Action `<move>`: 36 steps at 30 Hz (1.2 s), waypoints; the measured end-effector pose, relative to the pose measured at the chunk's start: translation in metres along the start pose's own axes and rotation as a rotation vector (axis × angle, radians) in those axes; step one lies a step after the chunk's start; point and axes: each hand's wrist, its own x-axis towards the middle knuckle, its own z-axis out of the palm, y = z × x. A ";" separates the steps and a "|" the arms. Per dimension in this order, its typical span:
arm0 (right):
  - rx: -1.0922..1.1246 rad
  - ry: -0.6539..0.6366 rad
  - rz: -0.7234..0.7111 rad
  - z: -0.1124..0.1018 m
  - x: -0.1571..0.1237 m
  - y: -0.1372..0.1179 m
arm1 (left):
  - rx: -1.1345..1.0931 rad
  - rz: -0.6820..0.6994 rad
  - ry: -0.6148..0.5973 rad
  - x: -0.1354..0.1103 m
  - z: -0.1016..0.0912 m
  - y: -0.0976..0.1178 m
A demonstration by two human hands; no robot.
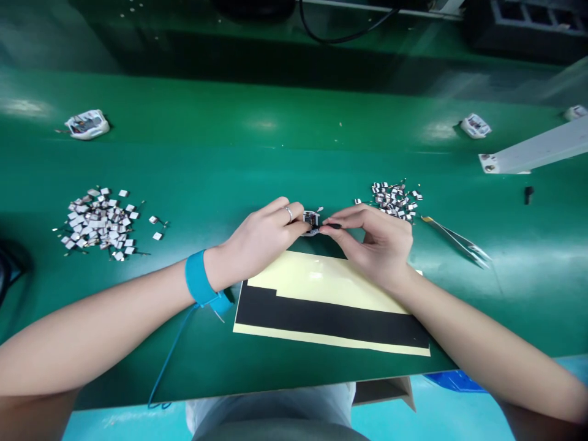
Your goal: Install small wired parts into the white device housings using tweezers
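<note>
My left hand (271, 236) is closed on the left side of a small white housing (312, 222) with dark electronics inside. At its right side, my right hand (374, 236) pinches a small black piece (334, 226) between thumb and fingers. The black piece reaches the housing's edge; whether it is fixed there I cannot tell. Below both hands lies a sheet with black strips on yellow backing (331, 318), partly under my right forearm. A teal wrist strap (198, 279) with a cord is on my left wrist.
Piles of small white parts with wires lie at left (103, 223) and behind my right hand (395, 199). Metal tweezers (459, 242) rest at right. Similar white housings stand far left (88, 125) and far right (476, 125). A white metal arm (537, 147) juts in from the right.
</note>
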 end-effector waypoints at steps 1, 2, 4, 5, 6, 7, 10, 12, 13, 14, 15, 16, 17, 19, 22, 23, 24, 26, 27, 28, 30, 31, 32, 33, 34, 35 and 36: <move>-0.012 0.001 -0.010 0.000 0.000 -0.001 | -0.002 -0.002 0.002 0.000 0.000 0.000; -0.025 0.003 -0.020 0.000 0.001 -0.001 | -0.005 -0.002 0.002 0.000 0.001 0.000; -0.049 0.000 -0.034 0.001 0.002 -0.003 | -0.010 -0.001 0.007 0.000 0.001 0.000; -0.057 -0.001 -0.036 0.001 0.002 -0.004 | -0.012 -0.002 0.009 0.000 0.001 0.000; -0.060 0.002 -0.032 0.002 0.003 -0.004 | -0.012 -0.004 0.012 0.000 0.001 0.000; -0.059 0.006 -0.023 0.003 0.003 -0.005 | -0.013 -0.004 0.015 0.000 0.001 0.000; -0.020 0.029 0.032 0.006 0.002 -0.004 | -0.016 -0.005 0.024 0.000 0.001 0.000; 0.019 0.033 0.070 0.007 0.001 -0.002 | -0.020 -0.006 0.029 0.000 0.001 0.000; 0.035 0.035 0.080 0.008 0.000 -0.002 | -0.021 -0.007 0.030 0.000 0.001 0.000; 0.047 0.038 0.083 0.009 -0.001 -0.001 | -0.021 -0.007 0.032 0.001 0.001 -0.001; 0.052 0.041 0.080 0.009 -0.002 -0.001 | -0.020 -0.006 0.032 0.001 0.001 -0.001; 0.053 0.041 0.076 0.010 -0.002 -0.001 | -0.019 -0.003 0.030 0.001 0.001 0.000; 0.049 0.038 0.071 0.010 -0.002 -0.001 | -0.014 0.000 0.031 0.001 0.001 0.000; 0.047 0.025 0.068 0.011 -0.002 -0.002 | -0.006 0.005 0.030 0.000 0.002 0.000; 0.066 0.004 0.072 0.011 0.000 -0.004 | -0.020 0.013 0.032 0.000 0.004 -0.001; 0.079 0.002 0.078 0.012 0.000 -0.004 | -0.037 0.010 0.033 0.000 0.004 -0.001; 0.096 0.001 0.093 0.012 0.000 -0.004 | -0.058 0.006 0.039 0.000 0.005 -0.002; 0.135 0.001 0.147 0.013 -0.001 -0.003 | -0.110 -0.008 0.069 0.000 0.005 -0.003; 0.157 0.000 0.178 0.014 -0.001 -0.002 | -0.140 -0.015 0.084 0.001 0.005 -0.003; 0.180 -0.002 0.206 0.014 -0.001 -0.001 | -0.171 -0.022 0.088 0.001 0.004 -0.004; 0.234 -0.008 0.266 0.015 -0.001 0.000 | -0.216 -0.038 0.060 0.000 0.001 -0.003; 0.277 -0.008 0.303 0.015 0.001 0.001 | -0.228 -0.052 0.029 0.000 0.000 -0.002; 0.327 -0.003 0.351 0.014 0.003 0.002 | -0.228 -0.074 -0.004 0.000 -0.002 -0.001; 0.379 0.005 0.401 0.013 0.005 0.003 | -0.215 -0.104 -0.030 0.000 -0.003 0.001; 0.423 0.012 0.438 0.010 0.008 0.005 | -0.197 -0.144 -0.048 0.000 -0.005 0.003; 0.448 0.013 0.452 0.007 0.011 0.007 | -0.187 -0.194 -0.060 0.000 -0.007 0.005; 0.445 0.008 0.445 0.002 0.013 0.008 | -0.196 -0.249 -0.070 0.001 -0.009 0.008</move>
